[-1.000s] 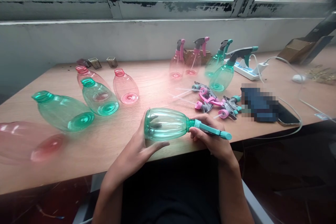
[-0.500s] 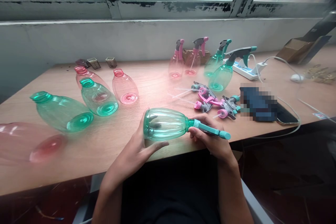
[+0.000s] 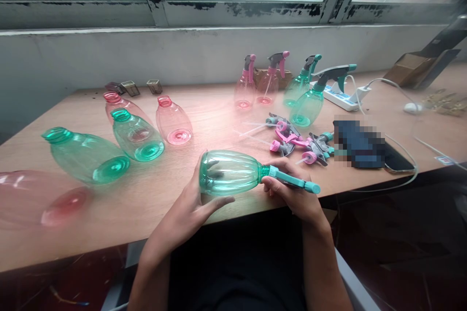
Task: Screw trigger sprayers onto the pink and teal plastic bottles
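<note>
A green see-through spray bottle (image 3: 231,172) lies sideways over the table's front edge, base to the left. My left hand (image 3: 195,201) cups the base from behind and below, its thumb stretched out under the bottle; the other fingers are mostly hidden. At the neck, my right hand (image 3: 292,187) grips the teal-and-grey trigger head (image 3: 292,179) between thumb and fingers. The head sits on the bottle's neck, with its teal trigger facing up towards me. Just beyond my right hand is a pile of loose grey, pink and teal trigger heads (image 3: 292,141).
Several open pink and green bottles, among them a green one (image 3: 87,155), stand at the left. Pink and green bottles with trigger heads (image 3: 308,107) stand at the back. To the right are a phone (image 3: 399,158), a white power strip (image 3: 341,97), cables and a cardboard box (image 3: 412,70).
</note>
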Demonstrator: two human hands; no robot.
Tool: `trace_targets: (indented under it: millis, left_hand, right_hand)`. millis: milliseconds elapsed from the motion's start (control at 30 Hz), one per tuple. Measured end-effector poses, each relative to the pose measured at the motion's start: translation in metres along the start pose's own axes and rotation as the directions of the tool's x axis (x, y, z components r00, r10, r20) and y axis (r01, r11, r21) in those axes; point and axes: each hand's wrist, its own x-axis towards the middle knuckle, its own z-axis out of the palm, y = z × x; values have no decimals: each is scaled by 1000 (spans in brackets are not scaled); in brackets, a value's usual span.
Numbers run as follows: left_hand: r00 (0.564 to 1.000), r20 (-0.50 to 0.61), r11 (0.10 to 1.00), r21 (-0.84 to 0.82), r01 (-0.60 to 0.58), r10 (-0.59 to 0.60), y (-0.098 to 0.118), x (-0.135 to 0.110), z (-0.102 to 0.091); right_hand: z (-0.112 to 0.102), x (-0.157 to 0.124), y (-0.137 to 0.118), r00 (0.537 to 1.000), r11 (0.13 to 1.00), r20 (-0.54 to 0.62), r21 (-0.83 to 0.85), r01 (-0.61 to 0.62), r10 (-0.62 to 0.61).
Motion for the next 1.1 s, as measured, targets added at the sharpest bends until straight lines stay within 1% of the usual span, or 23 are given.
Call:
trace_targets:
  millis: [333, 767, 900, 1100]
  left_hand:
    - [1000, -9, 1000, 25, 4, -3, -3, -1, 1]
    - [1000, -10, 1000, -11, -19, 19, 0, -2, 1]
    - [1000, -12, 1000, 9, -1, 1, 0, -3, 0]
    - [1000, -6, 1000, -12, -4, 4, 4, -2, 0]
  right_hand:
    - [0, 0, -1, 1000, 1000, -1, -11, 3, -3]
    - [0, 1, 0, 1000, 1000, -2, -18, -6, 6]
    - [0, 1, 0, 1000, 1000, -4, -16, -2, 2]
    - [-1, 1, -1, 1000, 1000, -1, -18, -7, 7]
